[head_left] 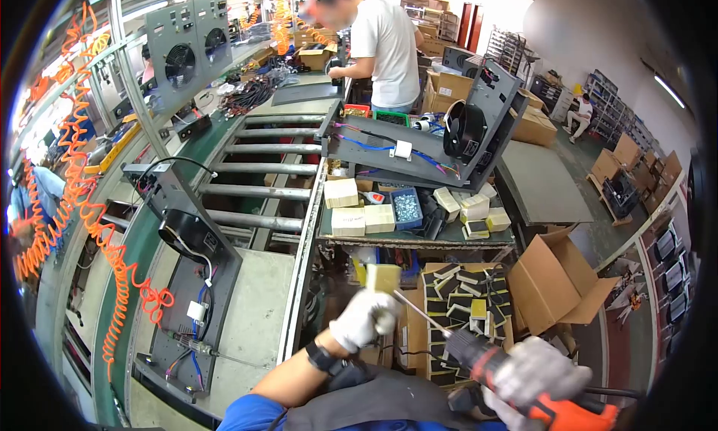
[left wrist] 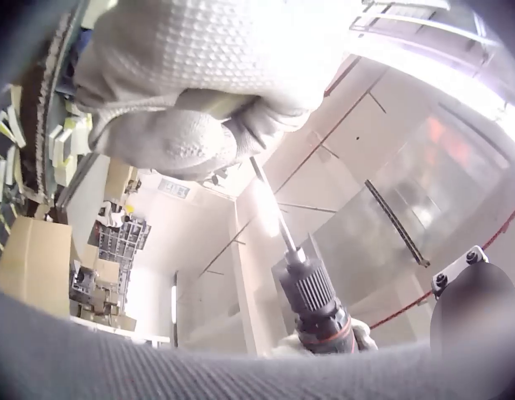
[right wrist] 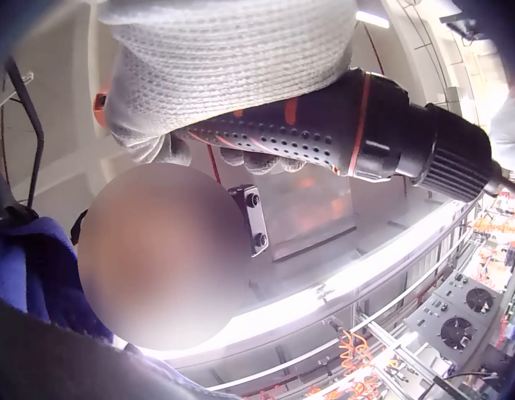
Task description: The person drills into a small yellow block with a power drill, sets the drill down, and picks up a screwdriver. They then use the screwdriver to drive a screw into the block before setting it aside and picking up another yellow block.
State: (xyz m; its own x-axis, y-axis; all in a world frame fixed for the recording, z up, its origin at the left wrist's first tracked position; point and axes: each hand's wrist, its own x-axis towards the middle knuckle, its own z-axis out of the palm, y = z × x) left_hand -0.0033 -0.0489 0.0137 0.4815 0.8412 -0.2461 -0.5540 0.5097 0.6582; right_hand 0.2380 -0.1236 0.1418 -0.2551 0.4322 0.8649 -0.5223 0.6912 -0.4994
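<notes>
My left hand (head_left: pixel 364 319), in a white knit glove, grips a small pale yellow block (head_left: pixel 384 277) in front of me; in the left wrist view the fingers (left wrist: pixel 170 142) curl round it and hide most of it. My right hand (head_left: pixel 540 371), gloved too, holds a black and orange power drill (head_left: pixel 479 354), its fingers wrapped round the body in the right wrist view. The drill's long thin bit (head_left: pixel 421 309) points up and left, its tip close beside the block. A cardboard box (head_left: pixel 416 334) of similar black and yellow blocks sits just below.
Pale yellow blocks (head_left: pixel 348 221) and a blue bin (head_left: pixel 407 208) of small parts lie on the bench ahead. A grey panel with a black fan (head_left: pixel 465 130) stands behind them. An open carton (head_left: pixel 550 289) is at right, a roller conveyor (head_left: pixel 258 192) at left. Another person (head_left: pixel 385 53) works beyond.
</notes>
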